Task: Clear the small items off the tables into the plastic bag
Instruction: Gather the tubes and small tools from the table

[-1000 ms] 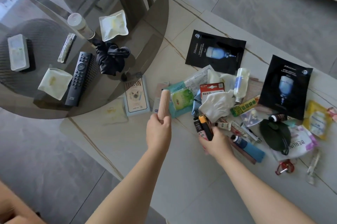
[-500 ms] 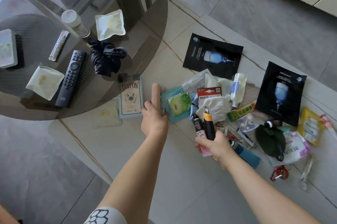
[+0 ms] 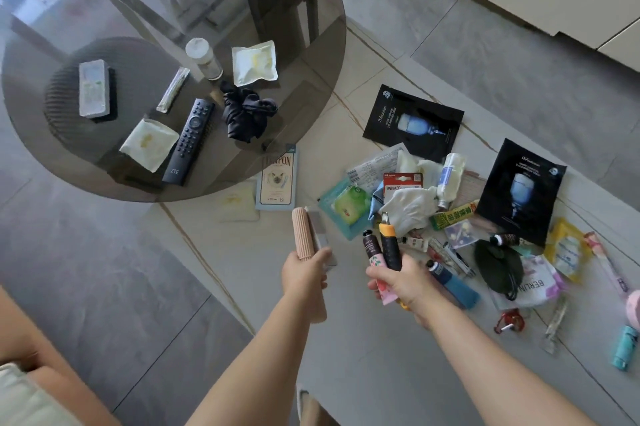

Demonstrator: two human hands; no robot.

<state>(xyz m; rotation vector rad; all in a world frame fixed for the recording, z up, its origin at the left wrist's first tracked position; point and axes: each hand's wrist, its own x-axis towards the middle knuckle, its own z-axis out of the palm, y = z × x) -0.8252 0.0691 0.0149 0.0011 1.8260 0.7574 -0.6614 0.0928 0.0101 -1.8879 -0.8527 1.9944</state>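
My left hand [image 3: 304,275] grips a ribbed pink tube [image 3: 302,233] and a flat grey packet [image 3: 319,231] beside it, held above the pale stone table [image 3: 263,287]. My right hand [image 3: 403,281] grips a pink-and-black hand cream tube [image 3: 372,249] and an orange-and-black utility knife [image 3: 389,242]. Just beyond it lies a heap of small items: a white cloth [image 3: 408,205], a red card pack [image 3: 402,180], a green packet [image 3: 351,203] and a blue tube [image 3: 450,281]. No plastic bag shows in view.
A round smoked-glass table [image 3: 311,54] at left carries a remote [image 3: 188,141], a black scrunchie [image 3: 246,115], two white pouches, a white-capped jar [image 3: 203,58] and a grey box [image 3: 93,88]. Two black mask sachets [image 3: 414,122] [image 3: 523,191] lie further back. A teal lighter [image 3: 625,347] sits at far right.
My left hand has picked up the flat grey packet alongside the pink tube and drawn back toward me. My right hand has lifted slightly with its two items.
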